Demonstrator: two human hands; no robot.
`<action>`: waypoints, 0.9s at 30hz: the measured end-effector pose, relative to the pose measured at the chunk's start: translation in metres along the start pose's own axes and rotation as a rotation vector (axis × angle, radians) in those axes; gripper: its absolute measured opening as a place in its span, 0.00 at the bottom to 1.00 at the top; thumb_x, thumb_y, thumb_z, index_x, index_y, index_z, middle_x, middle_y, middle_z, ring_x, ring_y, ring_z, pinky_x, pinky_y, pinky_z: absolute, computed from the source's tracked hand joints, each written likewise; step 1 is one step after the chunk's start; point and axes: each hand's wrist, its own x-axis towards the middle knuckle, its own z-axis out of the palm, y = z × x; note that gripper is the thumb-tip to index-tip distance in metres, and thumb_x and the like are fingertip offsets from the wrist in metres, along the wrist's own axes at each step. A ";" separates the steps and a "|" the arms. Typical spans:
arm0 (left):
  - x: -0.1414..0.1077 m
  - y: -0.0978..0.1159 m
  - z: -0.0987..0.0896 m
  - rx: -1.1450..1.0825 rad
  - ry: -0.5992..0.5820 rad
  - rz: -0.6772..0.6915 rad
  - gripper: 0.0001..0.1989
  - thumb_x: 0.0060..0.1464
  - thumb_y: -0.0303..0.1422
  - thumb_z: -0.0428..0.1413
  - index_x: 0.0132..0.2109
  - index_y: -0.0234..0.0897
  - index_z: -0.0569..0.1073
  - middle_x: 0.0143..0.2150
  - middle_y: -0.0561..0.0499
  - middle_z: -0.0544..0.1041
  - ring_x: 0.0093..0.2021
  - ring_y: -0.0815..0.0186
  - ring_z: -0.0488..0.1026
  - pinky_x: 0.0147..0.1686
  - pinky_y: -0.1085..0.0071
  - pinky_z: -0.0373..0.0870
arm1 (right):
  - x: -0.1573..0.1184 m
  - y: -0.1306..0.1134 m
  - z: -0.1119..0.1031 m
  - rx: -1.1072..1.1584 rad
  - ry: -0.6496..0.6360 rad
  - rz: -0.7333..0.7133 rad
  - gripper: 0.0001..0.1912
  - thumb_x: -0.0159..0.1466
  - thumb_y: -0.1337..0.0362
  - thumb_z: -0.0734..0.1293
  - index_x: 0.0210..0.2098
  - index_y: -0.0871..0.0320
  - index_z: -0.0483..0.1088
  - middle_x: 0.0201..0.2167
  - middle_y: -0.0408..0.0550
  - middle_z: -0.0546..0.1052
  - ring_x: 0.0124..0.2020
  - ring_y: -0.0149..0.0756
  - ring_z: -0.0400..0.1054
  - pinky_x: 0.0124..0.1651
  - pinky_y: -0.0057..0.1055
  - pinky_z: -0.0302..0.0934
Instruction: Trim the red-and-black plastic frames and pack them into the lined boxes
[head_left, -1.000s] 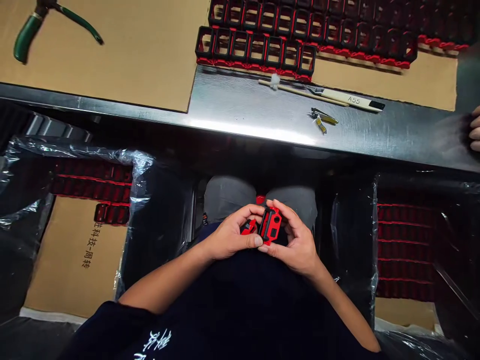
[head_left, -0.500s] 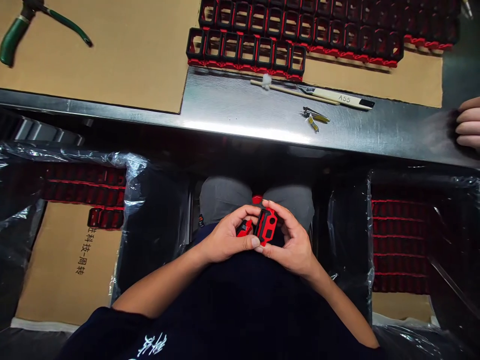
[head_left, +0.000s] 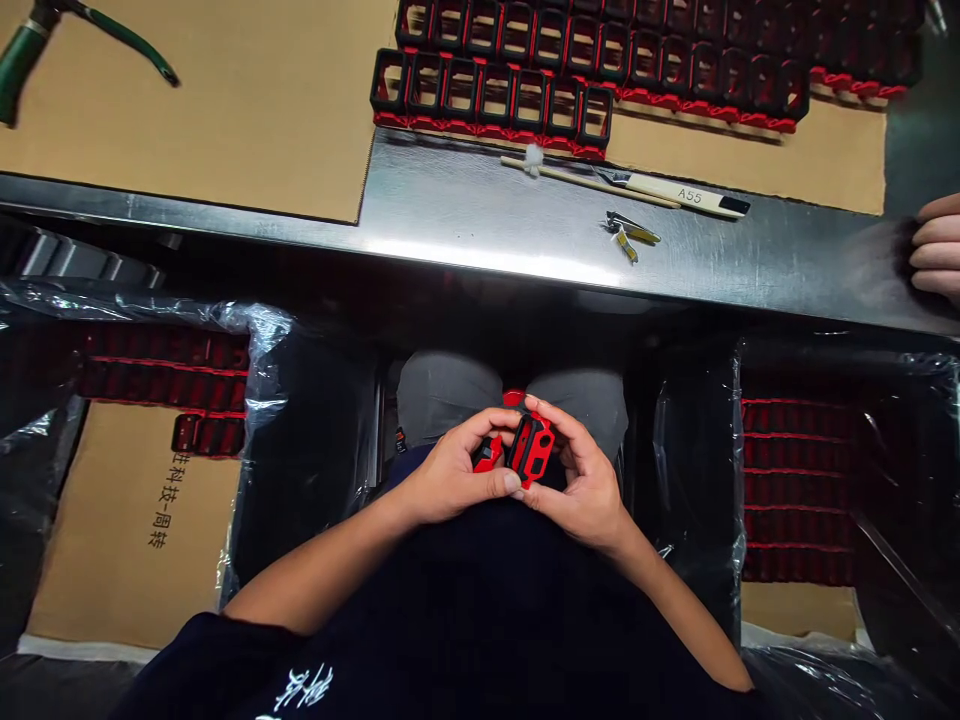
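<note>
Over my lap, both hands hold a red and black plastic housing (head_left: 538, 456) with a frame-like shape and holes in its red face. My left hand (head_left: 454, 478) grips its left side, thumb at the lower edge. Within the curl of that hand sits a second red and black piece (head_left: 486, 456), partly hidden by the fingers. My right hand (head_left: 592, 492) pinches the housing from the right, with a fingertip at its top and the thumb at its bottom. A small red round thing (head_left: 514, 398) shows just beyond the fingers; what it belongs to cannot be made out.
Rows of similar housings (head_left: 517, 100) stand on cardboard on the metal bench (head_left: 465, 230). Near them lie a stick with cotton, a pen-like knife (head_left: 686, 193), nail clippers (head_left: 630, 235) and green-handled pliers (head_left: 22, 65). Lined bins flank me. Another person's hand (head_left: 937, 245) rests at far right.
The housing has turned slightly between my fingers, so more red shows inside its frame. My hands stay in almost the same place, and the view has shifted a little.
</note>
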 end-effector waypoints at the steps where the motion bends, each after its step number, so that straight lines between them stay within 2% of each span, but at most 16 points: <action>1: 0.000 0.000 0.000 0.005 -0.003 0.002 0.27 0.52 0.42 0.67 0.55 0.39 0.71 0.44 0.49 0.78 0.42 0.64 0.75 0.46 0.68 0.69 | 0.000 0.000 0.000 -0.011 0.004 -0.008 0.42 0.58 0.66 0.78 0.67 0.40 0.61 0.67 0.47 0.69 0.67 0.47 0.65 0.67 0.49 0.63; 16: 0.000 0.001 0.001 0.057 0.003 -0.044 0.28 0.50 0.46 0.66 0.54 0.37 0.70 0.40 0.51 0.75 0.37 0.65 0.71 0.41 0.69 0.69 | -0.003 0.000 0.000 -0.122 0.031 0.020 0.40 0.57 0.61 0.78 0.66 0.46 0.63 0.65 0.51 0.71 0.65 0.49 0.67 0.66 0.50 0.65; 20: 0.001 0.002 0.000 0.052 0.014 -0.070 0.26 0.51 0.44 0.64 0.53 0.36 0.70 0.38 0.52 0.74 0.36 0.66 0.71 0.39 0.69 0.69 | -0.003 0.002 0.000 -0.156 0.040 0.042 0.39 0.58 0.62 0.77 0.66 0.45 0.63 0.65 0.51 0.71 0.64 0.49 0.68 0.65 0.50 0.66; 24: 0.002 0.003 -0.001 0.071 -0.011 -0.070 0.28 0.50 0.43 0.65 0.55 0.36 0.69 0.40 0.50 0.75 0.35 0.66 0.71 0.38 0.68 0.69 | 0.000 0.001 0.002 -0.177 0.038 -0.024 0.40 0.57 0.66 0.76 0.67 0.43 0.62 0.64 0.50 0.71 0.65 0.49 0.66 0.66 0.51 0.65; 27: 0.002 0.001 0.000 0.041 0.005 -0.084 0.27 0.51 0.42 0.65 0.54 0.36 0.70 0.38 0.52 0.74 0.35 0.66 0.70 0.39 0.68 0.69 | 0.002 -0.001 0.003 -0.186 0.035 -0.017 0.41 0.57 0.66 0.76 0.67 0.44 0.62 0.63 0.50 0.71 0.64 0.48 0.67 0.65 0.49 0.66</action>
